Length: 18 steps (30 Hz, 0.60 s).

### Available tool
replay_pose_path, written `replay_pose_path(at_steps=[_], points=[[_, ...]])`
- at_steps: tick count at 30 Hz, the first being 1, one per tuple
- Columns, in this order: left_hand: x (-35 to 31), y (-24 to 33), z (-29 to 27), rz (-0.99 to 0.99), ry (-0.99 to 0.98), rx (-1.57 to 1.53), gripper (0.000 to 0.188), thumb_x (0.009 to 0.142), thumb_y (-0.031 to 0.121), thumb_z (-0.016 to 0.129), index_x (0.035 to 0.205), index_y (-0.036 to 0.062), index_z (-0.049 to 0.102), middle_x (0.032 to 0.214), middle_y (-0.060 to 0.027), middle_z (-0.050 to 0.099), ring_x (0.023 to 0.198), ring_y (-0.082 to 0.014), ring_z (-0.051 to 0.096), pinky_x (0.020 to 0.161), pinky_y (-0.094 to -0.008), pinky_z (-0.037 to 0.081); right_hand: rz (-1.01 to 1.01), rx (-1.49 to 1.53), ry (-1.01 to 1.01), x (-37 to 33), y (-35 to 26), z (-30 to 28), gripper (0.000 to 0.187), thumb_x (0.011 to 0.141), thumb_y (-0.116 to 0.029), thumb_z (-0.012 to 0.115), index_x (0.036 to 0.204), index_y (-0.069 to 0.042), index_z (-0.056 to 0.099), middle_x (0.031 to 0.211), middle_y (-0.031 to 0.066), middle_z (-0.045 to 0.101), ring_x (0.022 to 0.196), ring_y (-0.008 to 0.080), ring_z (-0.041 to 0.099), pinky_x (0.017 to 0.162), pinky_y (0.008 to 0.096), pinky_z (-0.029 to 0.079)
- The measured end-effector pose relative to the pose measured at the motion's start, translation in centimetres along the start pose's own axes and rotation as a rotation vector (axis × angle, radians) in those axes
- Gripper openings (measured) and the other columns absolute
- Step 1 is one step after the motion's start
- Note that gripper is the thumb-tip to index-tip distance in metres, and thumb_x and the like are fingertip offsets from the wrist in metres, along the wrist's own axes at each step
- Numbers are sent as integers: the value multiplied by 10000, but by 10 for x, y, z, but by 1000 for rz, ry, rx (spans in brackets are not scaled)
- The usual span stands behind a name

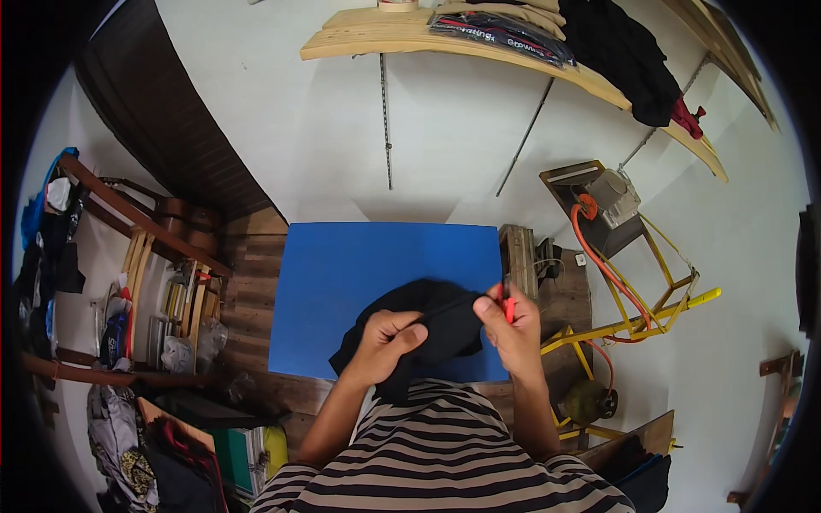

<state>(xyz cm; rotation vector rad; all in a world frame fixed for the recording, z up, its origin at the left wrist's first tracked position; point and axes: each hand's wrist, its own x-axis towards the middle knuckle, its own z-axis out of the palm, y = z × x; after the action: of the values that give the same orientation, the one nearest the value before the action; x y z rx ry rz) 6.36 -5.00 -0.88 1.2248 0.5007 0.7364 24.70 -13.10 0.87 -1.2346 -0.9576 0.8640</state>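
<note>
A piece of black cloth (436, 333), perhaps a garment, is held up over the near part of a blue table (368, 256). My left hand (387, 346) is closed on the cloth's left part, thumb on top. With thumb and fingers, my right hand (513, 329) pinches the cloth's right edge. A small red-handled tool (510, 309) is also in my right hand, sticking up between the fingers. Its dark tip points away from me, and its kind is too small to make out. Some cloth hangs down toward my striped shirt.
Above the table's far side runs a wooden shelf (368, 34) with folded clothes (505, 30). To the right stands a yellow metal frame (633, 323) with an orange hose (603, 265) and a green gas cylinder (588, 400). A rack (128, 214) with clothes and wrapped goods is on the left.
</note>
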Motion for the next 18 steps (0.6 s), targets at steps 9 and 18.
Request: replay_pose_path(at_steps=[9,18], points=[[-25,16,-47,70,-283,320,208,830,151,700,735,-20,631,715,-12,562,667,-78,472,592,-246,381,66,196,236,-3,-23,-7,182,868,-203,661,832,-69,545,599,-64,427,433,10,338,406,180,263],[-63,-29,-36,-34,-247,-523,460,719,278,663,972,-106,629,1005,-151,639,837,-223,616,784,-274,460,58,39,186,10,12,11,199,899,-220,638,809,-57,565,629,-87,412,547,3,353,490,197,283]])
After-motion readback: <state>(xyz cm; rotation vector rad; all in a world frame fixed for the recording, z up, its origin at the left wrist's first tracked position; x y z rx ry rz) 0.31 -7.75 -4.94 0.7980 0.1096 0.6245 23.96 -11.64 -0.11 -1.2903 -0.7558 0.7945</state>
